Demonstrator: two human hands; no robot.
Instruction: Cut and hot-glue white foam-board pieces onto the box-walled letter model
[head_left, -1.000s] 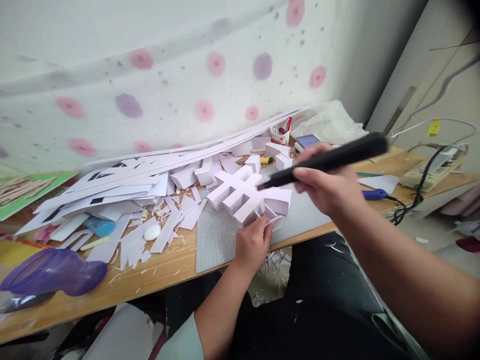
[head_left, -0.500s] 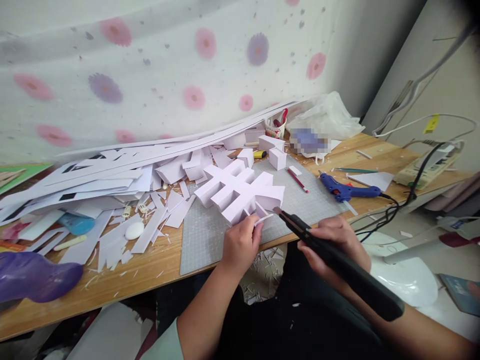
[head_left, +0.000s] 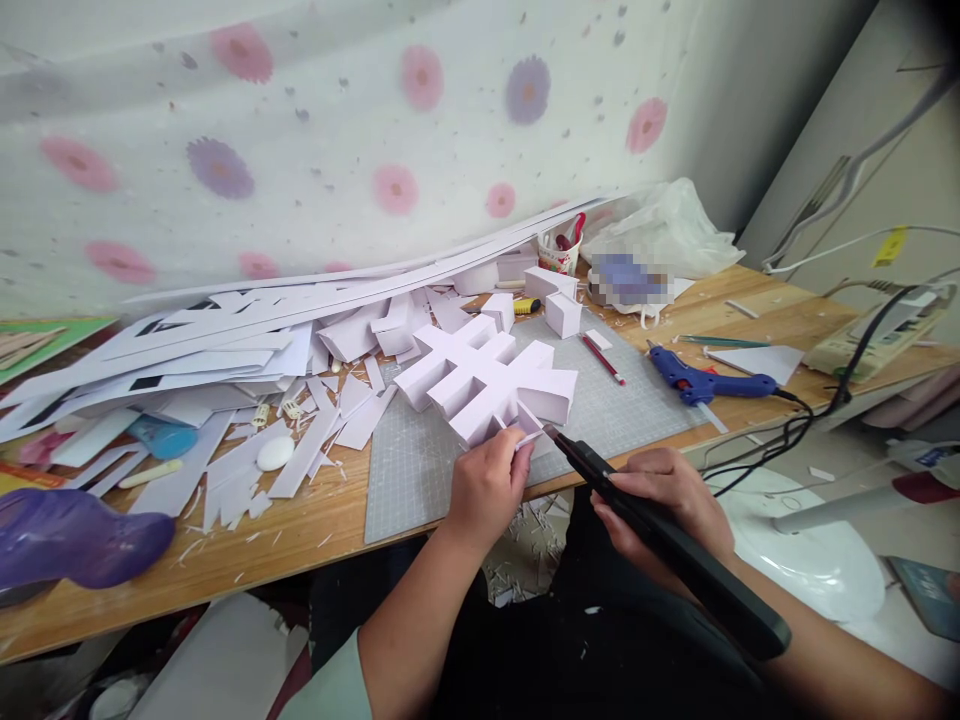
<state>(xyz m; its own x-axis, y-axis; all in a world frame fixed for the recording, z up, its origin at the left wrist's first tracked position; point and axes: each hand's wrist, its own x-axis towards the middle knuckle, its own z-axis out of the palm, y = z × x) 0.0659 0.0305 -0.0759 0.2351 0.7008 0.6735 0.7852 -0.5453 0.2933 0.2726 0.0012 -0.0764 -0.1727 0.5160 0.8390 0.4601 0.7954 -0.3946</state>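
A white three-dimensional foam-board shape with crossing bars and hollow gaps lies on the grey cutting mat. At its near edge, my left hand is closed, pinching a thin white strip beside the shape's side wall. My right hand grips a long black-handled tool with a narrow metal tip. That tip is at the strip's right end; whether it touches cannot be made out.
A blue glue gun with a black cord and a red pencil lie to the right. White scraps and stacked sheets cover the left side. A yellow cutter and a paper cup are behind.
The black tool's tip has shifted slightly left, nearer the strip's end, and its rear end has dropped a little. My left hand keeps its pinch. The whole view has shifted slightly.
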